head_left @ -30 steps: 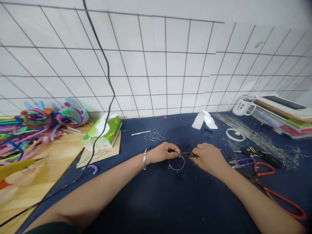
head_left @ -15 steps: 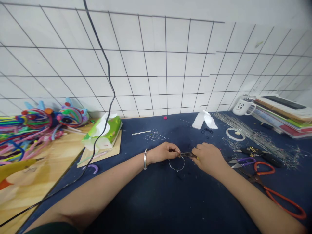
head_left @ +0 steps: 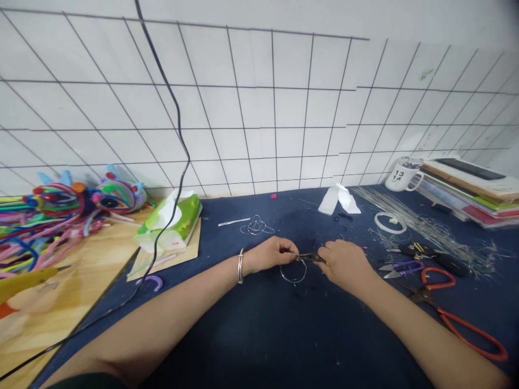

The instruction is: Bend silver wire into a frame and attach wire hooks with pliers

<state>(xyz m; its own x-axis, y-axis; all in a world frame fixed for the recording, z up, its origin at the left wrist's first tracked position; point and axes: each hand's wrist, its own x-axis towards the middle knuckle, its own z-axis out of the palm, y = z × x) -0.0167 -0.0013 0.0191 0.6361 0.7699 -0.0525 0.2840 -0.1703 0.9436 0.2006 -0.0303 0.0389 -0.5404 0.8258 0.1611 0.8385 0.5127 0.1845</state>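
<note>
My left hand (head_left: pixel 272 252), a silver bangle at its wrist, pinches a thin silvery wire loop (head_left: pixel 294 281) at its upper edge. The loop hangs just below the fingertips, small knots or beads along it. My right hand (head_left: pixel 345 261) is closed round a pair of pliers (head_left: pixel 310 257) with dark jaws and a bit of yellow handle showing. The jaws point left and meet the wire at the left fingertips; the exact grip is hidden. Beyond the left hand lies a tangled wire coil (head_left: pixel 257 226) beside a thin silvery strip (head_left: pixel 234 222).
At the right lie orange-handled scissors (head_left: pixel 472 327), purple snips (head_left: pixel 407 268), black cutters (head_left: pixel 419 250), a white ring (head_left: pixel 390 222) and many loose wires (head_left: pixel 399 208). A mug (head_left: pixel 402 177) stands behind. Leftward are a tissue pack (head_left: pixel 188 216), a black cable (head_left: pixel 178 119) and a yellow glue gun (head_left: pixel 26 283).
Both hands keep their holds on the loop and pliers, with barely any movement. The whole view has shifted slightly.
</note>
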